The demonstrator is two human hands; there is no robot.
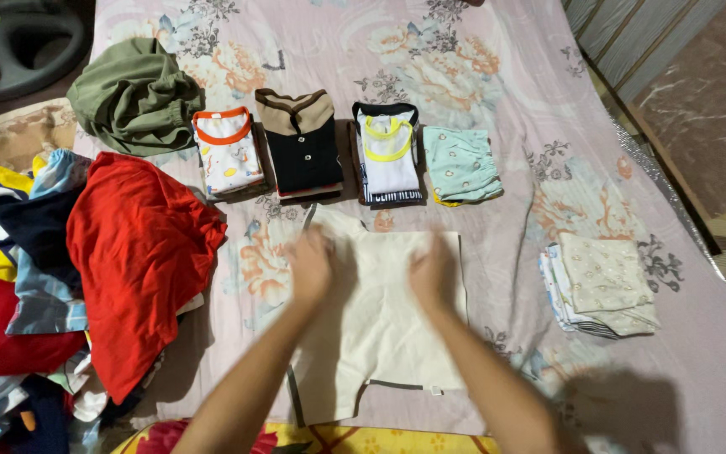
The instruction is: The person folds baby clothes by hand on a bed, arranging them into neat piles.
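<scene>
- Left hand (308,267): palm down, fingers spread flat, pressing on the upper left part of a cream shirt (380,324). Blurred with motion; nothing gripped.
- Right hand (432,271): also flat and open, palm down on the upper right part of the same shirt, near its right edge. Blurred; nothing gripped.
- Cream shirt: lies spread on the bed (699,361), centre of the view, below the row of folded clothes. Dark trim shows along its left edge and lower hem.
- Bed cover: pale pink with a floral print.
- Row of folded piles beyond the hands, left to right: white top with orange collar (227,151); black and tan polo shirt (302,143); white top with yellow collar (388,151) on a dark striped garment; mint green folded piece (461,164). Piles sit just beside one another, not overlapping.
- Olive green garment (136,94): bunched loosely, upper left, next to the orange-collared pile.
- Red garment (140,252): unfolded, draped over the left edge of the bed, just left of the cream shirt.
- Heap of mixed unfolded clothes (10,277): blue, yellow, red; far left, partly under the red garment.
- Cream dotted folded pile (602,282): to the right of the cream shirt, apart from it, stacked on striped pieces.
</scene>
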